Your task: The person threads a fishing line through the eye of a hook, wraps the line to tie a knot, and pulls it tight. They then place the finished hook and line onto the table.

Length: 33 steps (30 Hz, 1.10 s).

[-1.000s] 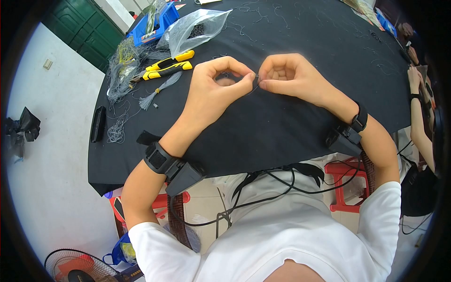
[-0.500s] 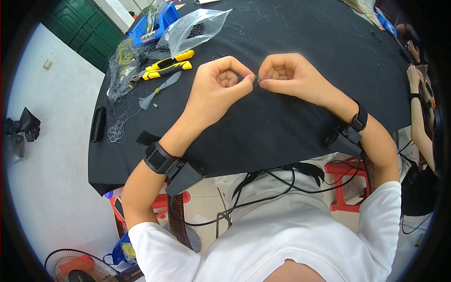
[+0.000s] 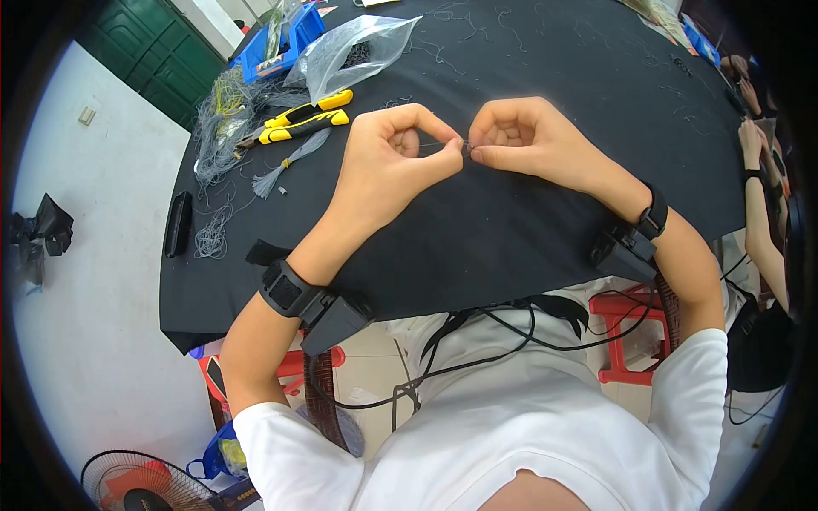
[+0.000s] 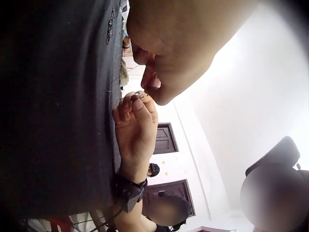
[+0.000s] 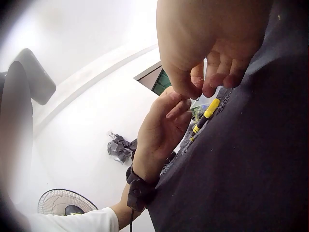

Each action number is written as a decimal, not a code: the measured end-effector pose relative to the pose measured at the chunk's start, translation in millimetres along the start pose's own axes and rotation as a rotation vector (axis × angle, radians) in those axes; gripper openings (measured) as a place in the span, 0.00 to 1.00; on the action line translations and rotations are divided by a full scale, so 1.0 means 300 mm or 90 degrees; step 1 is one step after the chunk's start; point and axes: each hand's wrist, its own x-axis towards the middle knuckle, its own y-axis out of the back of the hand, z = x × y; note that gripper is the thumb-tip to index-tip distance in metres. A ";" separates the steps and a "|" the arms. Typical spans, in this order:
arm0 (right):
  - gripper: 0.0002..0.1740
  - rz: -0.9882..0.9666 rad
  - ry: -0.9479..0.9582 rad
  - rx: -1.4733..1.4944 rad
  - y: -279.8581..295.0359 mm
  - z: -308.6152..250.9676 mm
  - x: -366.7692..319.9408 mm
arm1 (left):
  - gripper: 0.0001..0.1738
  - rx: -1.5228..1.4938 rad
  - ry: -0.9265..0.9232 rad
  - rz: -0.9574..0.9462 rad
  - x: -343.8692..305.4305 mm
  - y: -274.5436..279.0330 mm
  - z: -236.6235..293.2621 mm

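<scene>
Over the black-clothed table (image 3: 477, 221), both hands meet fingertip to fingertip in the head view. The left hand (image 3: 396, 162) pinches a thin grey thread (image 3: 430, 145) between thumb and forefinger. Facing it, the right hand (image 3: 545, 145) pinches a tiny dark item with thumb and forefinger, its other fingers curled inward. In the left wrist view, that small item (image 4: 138, 96) shows at the right hand's (image 4: 137, 130) fingertips. The right wrist view has a small dark loop (image 5: 197, 98) between the two hands' tips. Its exact shape is too small to tell.
Yellow-black pliers (image 3: 302, 123), a tied thread bundle (image 3: 290, 166) and tangled grey thread (image 3: 226, 128) lie left of the hands. Behind them are a clear bag (image 3: 358, 55) of dark bits and a blue bin (image 3: 285, 43). Another person's arm (image 3: 758, 204) is at the right edge.
The left hand's thumb and fingers have shifted slightly around the thread, with the other fingers moving inside the palm. The right hand stays almost still.
</scene>
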 end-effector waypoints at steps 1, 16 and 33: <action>0.07 -0.001 -0.003 0.002 -0.001 -0.002 -0.001 | 0.06 0.001 0.003 0.000 0.000 0.000 0.002; 0.10 0.051 -0.083 0.065 0.000 -0.004 0.002 | 0.04 -0.120 -0.008 0.021 -0.001 -0.013 -0.001; 0.07 0.048 -0.070 0.061 -0.030 0.004 -0.002 | 0.06 -0.201 0.108 0.042 0.008 -0.004 0.011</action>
